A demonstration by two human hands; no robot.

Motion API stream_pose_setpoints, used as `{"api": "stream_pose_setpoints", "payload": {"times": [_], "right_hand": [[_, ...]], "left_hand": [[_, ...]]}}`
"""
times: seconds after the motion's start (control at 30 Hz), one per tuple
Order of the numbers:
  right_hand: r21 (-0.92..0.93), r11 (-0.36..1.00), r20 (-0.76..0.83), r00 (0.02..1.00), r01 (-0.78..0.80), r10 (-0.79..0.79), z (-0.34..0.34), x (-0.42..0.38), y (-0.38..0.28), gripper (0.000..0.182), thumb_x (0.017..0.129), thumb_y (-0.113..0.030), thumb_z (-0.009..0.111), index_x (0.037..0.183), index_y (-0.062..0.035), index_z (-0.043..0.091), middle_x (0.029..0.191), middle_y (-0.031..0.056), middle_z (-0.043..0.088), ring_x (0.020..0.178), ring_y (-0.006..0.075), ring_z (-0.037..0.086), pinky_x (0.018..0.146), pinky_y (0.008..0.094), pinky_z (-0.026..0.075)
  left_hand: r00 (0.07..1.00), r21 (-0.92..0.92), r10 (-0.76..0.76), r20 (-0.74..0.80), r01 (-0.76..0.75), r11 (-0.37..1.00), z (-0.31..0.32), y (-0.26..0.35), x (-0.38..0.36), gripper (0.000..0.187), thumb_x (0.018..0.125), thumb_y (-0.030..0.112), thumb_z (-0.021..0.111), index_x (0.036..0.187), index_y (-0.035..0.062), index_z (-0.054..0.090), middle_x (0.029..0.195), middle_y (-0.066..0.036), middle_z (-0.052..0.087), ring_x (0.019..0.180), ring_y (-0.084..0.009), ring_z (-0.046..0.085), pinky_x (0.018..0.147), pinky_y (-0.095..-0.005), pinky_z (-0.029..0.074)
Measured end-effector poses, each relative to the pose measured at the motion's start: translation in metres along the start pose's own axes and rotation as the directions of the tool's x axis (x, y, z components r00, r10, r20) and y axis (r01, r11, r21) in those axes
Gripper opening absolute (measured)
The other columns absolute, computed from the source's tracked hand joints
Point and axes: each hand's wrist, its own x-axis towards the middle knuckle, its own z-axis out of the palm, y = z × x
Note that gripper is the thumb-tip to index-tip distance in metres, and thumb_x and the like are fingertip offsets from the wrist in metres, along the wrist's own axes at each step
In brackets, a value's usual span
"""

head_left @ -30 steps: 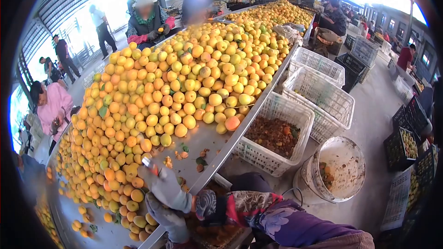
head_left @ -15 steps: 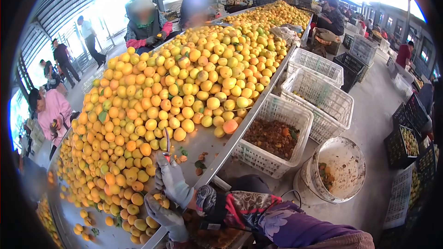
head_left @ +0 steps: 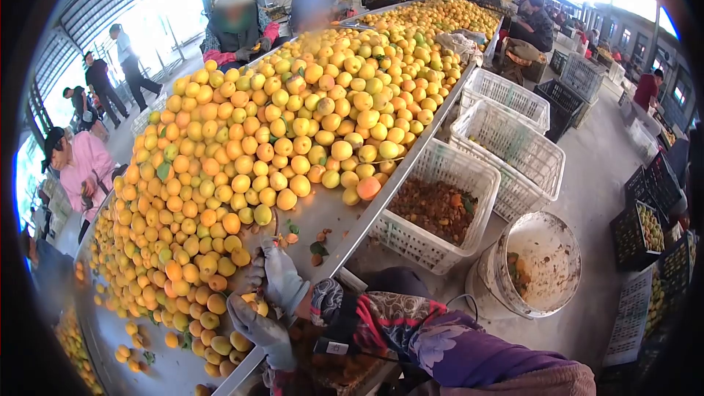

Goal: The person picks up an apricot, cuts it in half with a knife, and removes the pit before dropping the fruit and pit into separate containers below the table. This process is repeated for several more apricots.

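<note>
A large heap of yellow-orange fruit [head_left: 242, 139] covers the metal table [head_left: 334, 231]. Near the table's front edge, my gloved right hand [head_left: 284, 276] is closed around a small knife [head_left: 276, 221], its thin blade pointing up and away. Just below it, my gloved left hand [head_left: 258, 328] holds a yellow-orange fruit [head_left: 257, 303], partly hidden between the two hands. Scraps of leaf and fruit [head_left: 318, 248] lie on the metal beside my right hand.
Right of the table stand a white crate [head_left: 418, 246] with brown scraps, more white crates [head_left: 513, 148] and a stained white bucket [head_left: 544, 264]. People sit across the heap; a person in pink [head_left: 84, 176] stands at the left. Dark crates [head_left: 636, 231] line the far right.
The view has shifted slightly. Both my hands remain close together at the table edge, and the knife blade looks turned a little. The person in pink has raised their head.
</note>
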Motion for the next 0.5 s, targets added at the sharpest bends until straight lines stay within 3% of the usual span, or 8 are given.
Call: {"api": "stream_pose_setpoints", "payload": {"times": [0.13,0.2,0.27,0.3,0.37,0.43,0.47,0.5], "right_hand": [[0.017,1.0,0.088,0.996,0.015,-0.016,0.012,-0.021,0.0,0.029,0.091,-0.039,0.053,0.081,-0.0137,0.043,0.056,-0.0032,0.038,0.039,0.0112,0.032,0.038,0.0276,0.028],[-0.27,0.919,0.182,0.952,0.288,-0.245,0.027,-0.037,0.002,0.03,0.092,-0.039,0.051,0.079,-0.0122,0.043,0.053,-0.0031,0.035,0.039,0.0094,0.033,0.038,0.0251,0.028],[-0.289,0.909,0.236,0.943,0.299,-0.235,0.028,-0.04,0.004,0.03,0.092,-0.035,0.053,0.079,-0.0105,0.043,0.053,-0.0029,0.038,0.04,0.0082,0.039,0.037,0.0241,0.03],[-0.31,0.854,0.301,0.896,0.417,-0.328,0.031,-0.045,0.008,0.028,0.092,-0.033,0.054,0.079,-0.0102,0.044,0.055,-0.0029,0.039,0.041,0.0071,0.038,0.037,0.024,0.03],[-0.324,0.786,0.368,0.836,0.527,-0.408,0.032,-0.049,0.015,0.026,0.092,-0.03,0.056,0.079,-0.0098,0.045,0.056,-0.0029,0.04,0.041,0.006,0.038,0.037,0.0239,0.029],[-0.361,0.658,0.488,0.735,0.661,-0.471,0.031,-0.049,0.021,0.019,0.09,-0.023,0.059,0.082,-0.008,0.05,0.062,-0.0025,0.045,0.048,0.0058,0.042,0.043,0.0237,0.033],[-0.366,0.66,0.487,0.739,0.657,-0.466,0.028,-0.051,0.025,0.019,0.09,-0.023,0.059,0.082,-0.008,0.05,0.062,-0.0025,0.045,0.048,0.0058,0.042,0.043,0.0237,0.033],[-0.444,0.476,0.603,0.646,0.759,-0.468,0.026,-0.053,0.026,0.018,0.089,-0.023,0.061,0.084,-0.0077,0.052,0.065,-0.0016,0.046,0.053,0.0065,0.044,0.047,0.0244,0.036]], "left_hand": [[0.993,0.148,0.112,-0.03,-0.106,0.983,-0.001,0.001,0.0,0.046,0.086,0.017,0.053,0.126,-0.0036,0.042,0.122,-0.024,0.048,0.109,-0.0393,0.05,0.092,-0.0417,0.042],[0.985,0.236,0.171,-0.006,-0.165,0.958,-0.008,0.005,0.002,0.049,0.085,0.021,0.054,0.126,-0.0038,0.042,0.121,-0.025,0.048,0.108,-0.04,0.049,0.092,-0.0426,0.041],[0.965,0.01,0.26,-0.015,-0.26,0.966,-0.012,0.005,0.002,0.053,0.083,0.026,0.056,0.124,-0.0055,0.043,0.12,-0.027,0.047,0.108,-0.041,0.048,0.094,-0.0443,0.038],[0.966,0.011,0.259,-0.019,-0.259,0.966,-0.017,0.008,0.003,0.053,0.083,0.026,0.056,0.124,-0.0055,0.043,0.12,-0.027,0.047,0.108,-0.041,0.048,0.094,-0.0443,0.038],[0.959,-0.121,0.047,0.28,-0.013,0.993,-0.027,0.017,0.002,0.059,0.085,0.013,0.061,0.132,-0.0078,0.031,0.131,-0.025,0.039,0.121,-0.037,0.042,0.101,-0.0391,0.035],[0.969,-0.182,0.05,0.242,-0.006,0.983,-0.029,0.015,-0.003,0.062,0.084,0.012,0.062,0.133,-0.0071,0.03,0.131,-0.023,0.038,0.121,-0.0349,0.042,0.101,-0.0383,0.035],[0.977,-0.244,0.051,0.206,0.001,0.97,-0.031,0.012,-0.008,0.065,0.083,0.01,0.064,0.134,-0.0064,0.028,0.132,-0.022,0.038,0.12,-0.0329,0.043,0.101,-0.0374,0.035],[0.978,-0.244,0.049,0.205,0.003,0.97,-0.029,0.007,-0.012,0.065,0.083,0.01,0.064,0.134,-0.0064,0.028,0.132,-0.022,0.038,0.12,-0.0329,0.043,0.101,-0.0374,0.035]]}}
